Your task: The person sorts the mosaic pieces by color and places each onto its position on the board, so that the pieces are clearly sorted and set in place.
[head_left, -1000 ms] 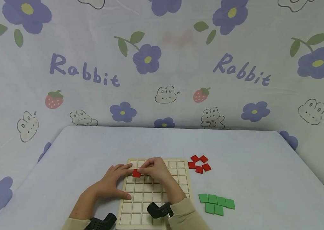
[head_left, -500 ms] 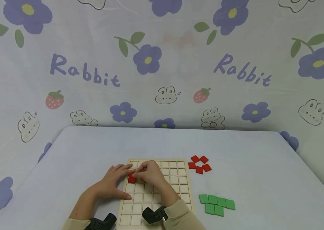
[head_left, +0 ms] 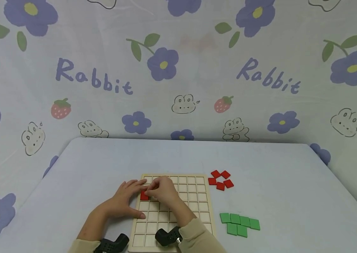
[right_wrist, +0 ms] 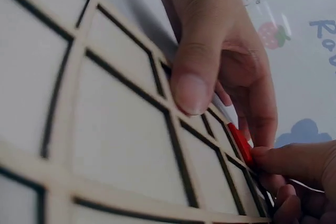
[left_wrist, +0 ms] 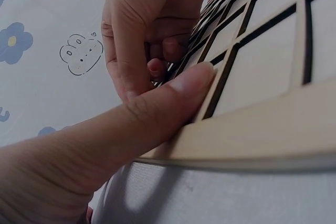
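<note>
A pale wooden grid board (head_left: 202, 197) lies on the table with thin raised bars between its square cells. Along its left edge rests my left hand (head_left: 122, 199), fingers spread, with the thumb (left_wrist: 184, 90) pressing on the border near the cells. My right hand (head_left: 164, 192) reaches across the board and pinches a small red square tile (head_left: 144, 196) at the leftmost column, second row down or so. In the right wrist view, the tile (right_wrist: 241, 142) sits at the board's edge under my right thumb and finger, beside the left hand's fingers. The fingertips partly cover it.
Several loose red tiles (head_left: 212, 181) form a rough ring just right of the board's far corner. Several green tiles (head_left: 234, 219) lie in two rows to the right. A patterned cloth (head_left: 197, 77) hangs behind the white table (head_left: 292, 196).
My right hand has moved left and slightly nearer with the red tile, from over the board to its left column, then stays almost still. The left hand keeps its place.
</note>
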`<action>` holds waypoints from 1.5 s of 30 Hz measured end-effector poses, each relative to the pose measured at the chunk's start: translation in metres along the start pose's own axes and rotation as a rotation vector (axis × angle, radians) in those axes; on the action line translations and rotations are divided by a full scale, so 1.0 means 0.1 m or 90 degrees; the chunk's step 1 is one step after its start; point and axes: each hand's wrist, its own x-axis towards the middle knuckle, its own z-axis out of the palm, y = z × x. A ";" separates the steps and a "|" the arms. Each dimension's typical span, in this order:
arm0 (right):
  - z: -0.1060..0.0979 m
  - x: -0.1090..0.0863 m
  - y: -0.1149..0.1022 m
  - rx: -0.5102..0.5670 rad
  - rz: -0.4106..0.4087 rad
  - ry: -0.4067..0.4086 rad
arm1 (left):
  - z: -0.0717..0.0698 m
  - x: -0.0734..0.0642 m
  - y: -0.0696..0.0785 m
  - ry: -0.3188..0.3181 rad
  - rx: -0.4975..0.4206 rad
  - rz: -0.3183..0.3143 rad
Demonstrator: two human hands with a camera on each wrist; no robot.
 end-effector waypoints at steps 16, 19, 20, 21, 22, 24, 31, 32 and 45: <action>0.02 0.00 -0.03 -0.055 -0.005 0.003 | 0.00 0.00 -0.03 0.006 0.003 0.014; 0.02 -0.01 -0.04 -0.053 -0.006 0.004 | 0.00 -0.01 -0.03 0.004 0.006 0.012; 0.02 -0.01 -0.04 -0.052 -0.007 0.005 | 0.00 -0.01 -0.03 0.004 0.005 0.011; 0.02 -0.01 -0.04 -0.052 -0.007 0.005 | 0.00 -0.01 -0.03 0.004 0.005 0.011; 0.02 -0.01 -0.04 -0.051 -0.007 0.005 | 0.00 -0.01 -0.03 0.005 0.004 0.011; 0.01 -0.02 -0.05 -0.051 -0.008 0.002 | 0.00 0.00 -0.03 0.006 0.003 0.013; -0.12 -0.05 -0.07 -0.065 -0.009 -0.054 | 0.01 0.01 -0.04 0.008 0.003 0.021; -0.15 -0.06 -0.07 -0.070 -0.010 -0.064 | 0.01 0.01 -0.04 0.008 0.004 0.022; -0.59 -0.18 0.06 -0.082 -0.016 -0.068 | 0.01 0.00 -0.03 0.005 0.008 0.025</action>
